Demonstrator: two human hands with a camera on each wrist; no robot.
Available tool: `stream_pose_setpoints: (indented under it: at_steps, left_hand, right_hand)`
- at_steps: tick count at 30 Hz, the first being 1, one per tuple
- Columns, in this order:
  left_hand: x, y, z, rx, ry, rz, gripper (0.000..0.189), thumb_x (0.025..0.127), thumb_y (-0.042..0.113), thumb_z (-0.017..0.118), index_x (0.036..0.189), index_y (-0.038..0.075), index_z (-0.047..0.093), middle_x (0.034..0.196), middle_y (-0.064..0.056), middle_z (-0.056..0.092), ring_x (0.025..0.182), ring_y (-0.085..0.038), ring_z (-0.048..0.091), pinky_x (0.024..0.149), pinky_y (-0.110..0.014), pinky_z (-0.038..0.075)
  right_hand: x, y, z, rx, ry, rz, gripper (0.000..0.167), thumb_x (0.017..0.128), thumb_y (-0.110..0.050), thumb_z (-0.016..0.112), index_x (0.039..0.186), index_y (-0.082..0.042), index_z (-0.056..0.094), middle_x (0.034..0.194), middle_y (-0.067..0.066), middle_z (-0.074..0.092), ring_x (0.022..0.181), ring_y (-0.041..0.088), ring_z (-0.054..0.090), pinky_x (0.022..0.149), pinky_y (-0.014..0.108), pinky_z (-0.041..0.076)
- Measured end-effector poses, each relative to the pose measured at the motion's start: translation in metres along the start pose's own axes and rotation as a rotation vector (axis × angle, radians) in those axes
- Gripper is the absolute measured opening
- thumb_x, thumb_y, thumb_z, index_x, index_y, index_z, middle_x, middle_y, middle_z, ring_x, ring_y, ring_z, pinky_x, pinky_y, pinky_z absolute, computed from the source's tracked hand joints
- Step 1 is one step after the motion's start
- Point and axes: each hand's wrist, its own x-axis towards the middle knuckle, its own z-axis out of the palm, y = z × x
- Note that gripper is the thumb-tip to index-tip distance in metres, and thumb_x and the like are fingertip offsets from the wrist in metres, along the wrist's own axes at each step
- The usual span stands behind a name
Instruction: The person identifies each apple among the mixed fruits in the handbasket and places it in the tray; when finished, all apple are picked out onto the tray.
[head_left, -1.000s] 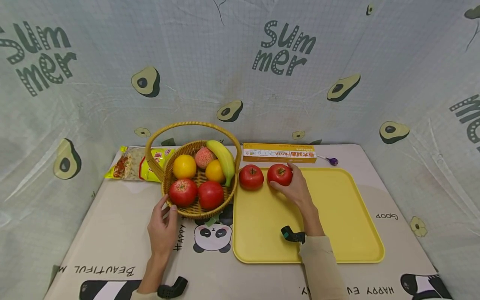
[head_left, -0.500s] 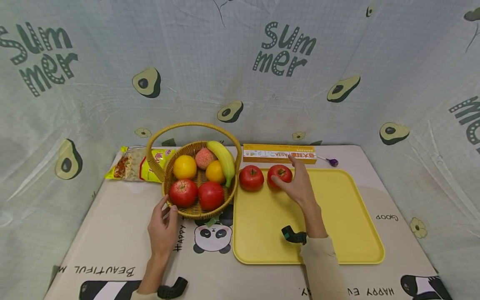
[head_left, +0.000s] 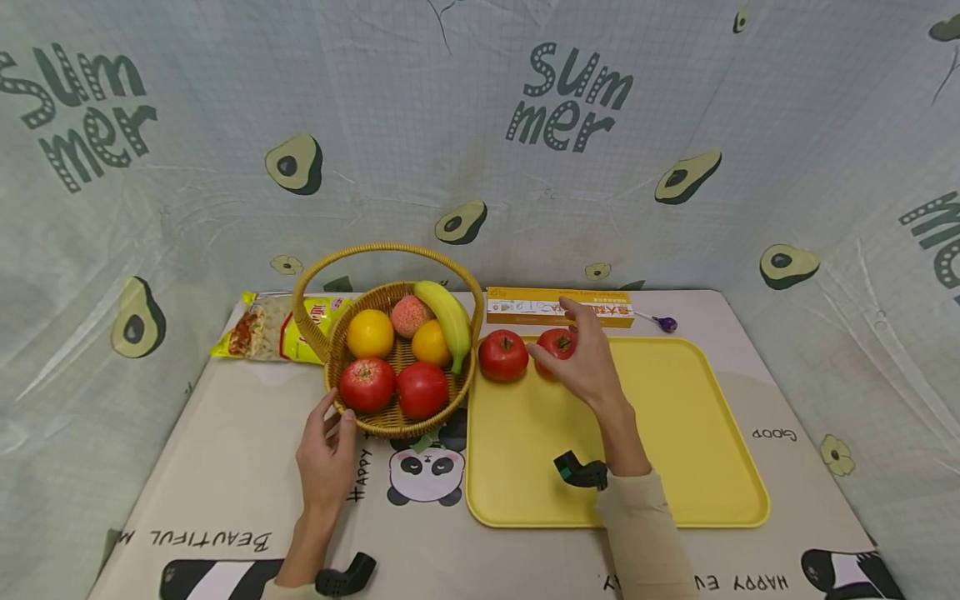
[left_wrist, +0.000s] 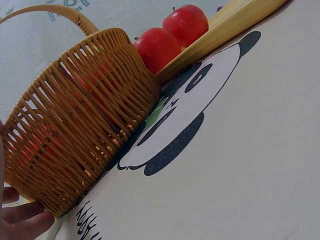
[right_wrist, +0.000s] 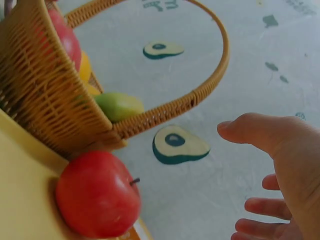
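My left hand [head_left: 327, 457] rests against the near left side of a wicker basket [head_left: 392, 429], its fingertips [left_wrist: 44, 220] low on the weave in the left wrist view. Inside the basket are a banana [head_left: 447, 321], a pink peach-like fruit [head_left: 411, 316], two orange fruits and two red ones. On the yellow tray [head_left: 540, 483] sit two red apples, one [head_left: 503, 356] near the basket and another [head_left: 551, 343] to its right. My right hand [head_left: 588, 367] hovers above the tray, thumb and fingers spread with nothing between them, partly covering the right apple.
Behind the tray lies an orange pasta box [head_left: 525, 307], with a purple lollipop [head_left: 666, 323] at its right end. A yellow food packet [head_left: 262, 329] lies behind the basket on the left. The basket's tall handle [head_left: 386, 247] arches over the fruit.
My right hand has let go of the right apple, drawn back, then shifted a little left toward the other apple. The apples and my left hand have stayed put.
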Motion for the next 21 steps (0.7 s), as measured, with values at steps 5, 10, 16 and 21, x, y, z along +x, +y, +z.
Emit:
stream_pose_setpoints:
  at_steps: [5, 10, 16, 21]
  left_hand:
    - [0.000, 0.000, 0.000, 0.001, -0.001, 0.001, 0.045, 0.103, 0.021, 0.053, 0.146, 0.008, 0.049, 0.146, -0.016, 0.055, 0.120, -0.043, 0.064, 0.088, 0.003, 0.037]
    - [0.001, 0.000, 0.000, 0.008, -0.002, -0.004, 0.045, 0.103, 0.021, 0.053, 0.146, 0.008, 0.049, 0.145, -0.016, 0.055, 0.120, -0.042, 0.064, 0.087, 0.004, 0.036]
    - [0.000, 0.000, 0.000, 0.010, 0.001, -0.001, 0.045, 0.103, 0.021, 0.053, 0.146, 0.008, 0.049, 0.145, -0.015, 0.056, 0.119, -0.042, 0.064, 0.088, -0.001, 0.040]
    - [0.000, 0.000, 0.000, 0.014, -0.002, -0.011, 0.045, 0.103, 0.022, 0.053, 0.146, 0.008, 0.049, 0.146, -0.014, 0.055, 0.120, -0.041, 0.064, 0.088, 0.002, 0.038]
  right_hand:
    - [-0.001, -0.013, 0.005, 0.015, -0.015, -0.046, 0.081, 0.082, -0.035, 0.079, 0.148, -0.006, 0.041, 0.147, 0.017, 0.048, 0.132, 0.036, 0.048, 0.107, 0.058, 0.048]
    - [-0.002, -0.028, 0.011, 0.003, -0.042, -0.102, 0.080, 0.082, -0.032, 0.080, 0.148, -0.007, 0.042, 0.147, 0.015, 0.048, 0.128, 0.035, 0.051, 0.104, 0.057, 0.051]
    - [-0.002, -0.046, 0.019, -0.005, -0.070, -0.208, 0.081, 0.080, -0.030, 0.082, 0.146, -0.005, 0.044, 0.146, 0.014, 0.049, 0.122, 0.033, 0.055, 0.104, 0.050, 0.052]
    - [0.001, -0.056, 0.030, -0.012, -0.116, -0.280, 0.080, 0.078, -0.030, 0.083, 0.145, -0.005, 0.046, 0.142, 0.013, 0.051, 0.123, 0.029, 0.053, 0.106, 0.048, 0.052]
